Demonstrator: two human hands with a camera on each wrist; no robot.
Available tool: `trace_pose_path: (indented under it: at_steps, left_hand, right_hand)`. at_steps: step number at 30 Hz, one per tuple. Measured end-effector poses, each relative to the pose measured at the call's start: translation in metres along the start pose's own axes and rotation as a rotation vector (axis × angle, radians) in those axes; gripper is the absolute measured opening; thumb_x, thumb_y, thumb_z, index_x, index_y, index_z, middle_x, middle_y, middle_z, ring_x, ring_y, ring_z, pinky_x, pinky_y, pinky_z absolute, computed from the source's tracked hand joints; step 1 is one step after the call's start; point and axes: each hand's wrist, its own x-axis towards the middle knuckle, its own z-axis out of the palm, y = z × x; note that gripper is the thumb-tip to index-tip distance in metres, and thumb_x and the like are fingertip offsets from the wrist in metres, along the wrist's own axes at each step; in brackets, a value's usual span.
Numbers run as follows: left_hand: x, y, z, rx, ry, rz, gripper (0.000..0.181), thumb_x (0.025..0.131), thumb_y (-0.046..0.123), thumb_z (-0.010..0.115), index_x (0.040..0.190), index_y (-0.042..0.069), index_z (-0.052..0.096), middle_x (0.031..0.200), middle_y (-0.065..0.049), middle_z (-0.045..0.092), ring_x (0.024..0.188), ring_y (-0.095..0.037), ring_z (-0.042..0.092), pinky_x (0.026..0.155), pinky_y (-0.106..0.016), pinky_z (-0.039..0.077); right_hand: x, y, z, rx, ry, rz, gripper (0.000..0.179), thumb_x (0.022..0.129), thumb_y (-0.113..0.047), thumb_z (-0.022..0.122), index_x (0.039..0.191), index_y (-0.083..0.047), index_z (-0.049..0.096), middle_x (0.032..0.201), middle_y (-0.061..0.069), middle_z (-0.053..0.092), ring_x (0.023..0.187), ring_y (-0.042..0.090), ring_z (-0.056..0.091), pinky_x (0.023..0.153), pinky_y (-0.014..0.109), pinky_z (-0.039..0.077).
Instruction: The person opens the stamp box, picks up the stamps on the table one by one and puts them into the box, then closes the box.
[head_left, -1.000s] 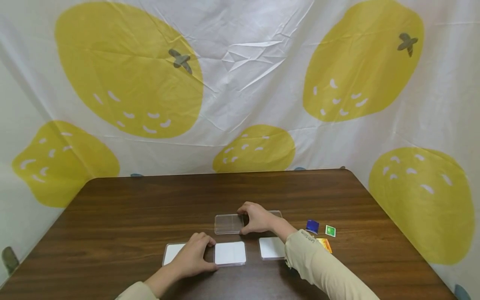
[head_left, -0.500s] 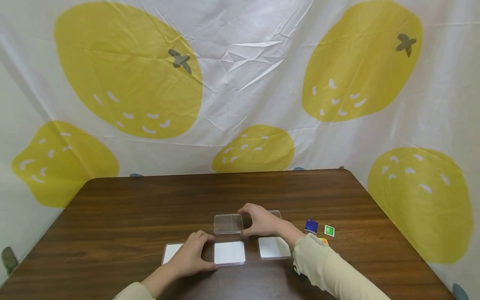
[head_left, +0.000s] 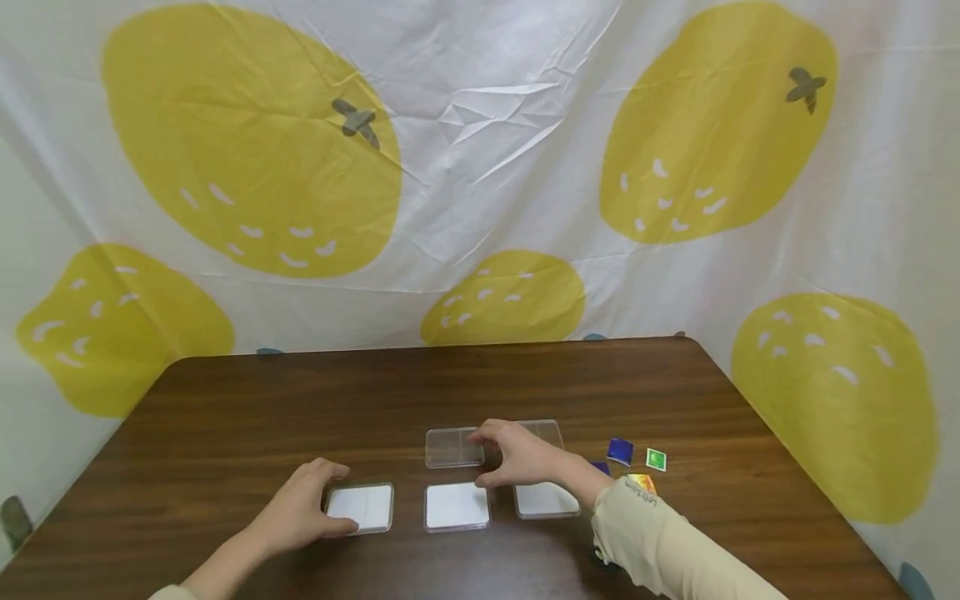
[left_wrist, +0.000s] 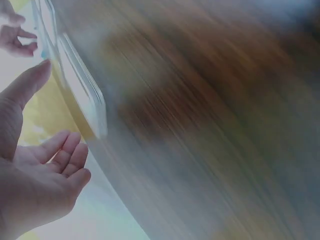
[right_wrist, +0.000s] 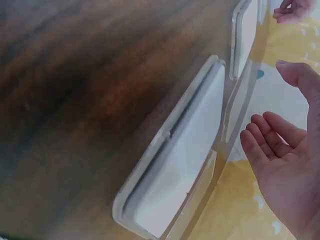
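Three shallow clear plastic cases with white insides lie in a near row: a left case [head_left: 362,507], a middle case [head_left: 456,506] and a right case [head_left: 546,500]. My left hand [head_left: 303,506] is at the left case, thumb and fingers spread around its left end; whether it touches is unclear. In the left wrist view that hand [left_wrist: 42,170] holds nothing. My right hand [head_left: 521,452] hovers behind the middle and right cases, thumb and fingers apart. The right wrist view shows this hand [right_wrist: 285,150] with nothing in it.
Two flat clear plastic pieces, one on the left [head_left: 452,448] and one on the right [head_left: 551,432], lie behind the row. Small blue [head_left: 620,451], green [head_left: 656,459] and orange [head_left: 642,482] squares lie right. A lemon-print cloth [head_left: 487,192] hangs behind the table [head_left: 247,417].
My left hand has moved left, from beside the middle case to the left case, uncovering it. My right hand has come slightly nearer, uncovering more of the clear piece at the back right.
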Motion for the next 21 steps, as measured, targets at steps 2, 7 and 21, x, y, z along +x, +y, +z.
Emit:
trace_pose_path:
  at_steps: [2, 7, 21]
  left_hand:
    - [-0.004, -0.007, -0.004, 0.0, -0.026, -0.019, 0.066, 0.057, 0.034, 0.083, 0.107, -0.002, 0.058, 0.104, -0.009, 0.058, 0.1, -0.03, 0.051, 0.083, -0.049, 0.043]
    - [-0.014, -0.021, -0.006, -0.009, -0.07, -0.036, 0.064, 0.056, 0.032, 0.084, 0.104, -0.003, 0.059, 0.099, -0.007, 0.057, 0.096, -0.027, 0.052, 0.082, -0.046, 0.044]
    - [-0.015, -0.027, -0.002, 0.013, -0.05, 0.017, 0.054, 0.057, 0.026, 0.083, 0.1, 0.0, 0.061, 0.092, -0.002, 0.056, 0.088, -0.02, 0.052, 0.077, -0.039, 0.045]
  right_hand:
    - [0.0, -0.001, 0.002, 0.001, -0.005, -0.014, 0.052, 0.07, -0.026, 0.075, 0.112, 0.001, 0.058, 0.1, 0.007, 0.059, 0.092, 0.021, 0.055, 0.08, 0.027, 0.045]
    - [0.001, -0.005, 0.009, 0.034, -0.012, -0.061, 0.052, 0.07, -0.024, 0.075, 0.111, 0.003, 0.058, 0.1, 0.009, 0.059, 0.092, 0.02, 0.055, 0.081, 0.026, 0.045]
    - [0.023, -0.037, 0.034, 0.104, 0.004, -0.083, 0.053, 0.07, -0.024, 0.075, 0.111, 0.003, 0.058, 0.101, 0.011, 0.06, 0.095, 0.02, 0.056, 0.083, 0.022, 0.044]
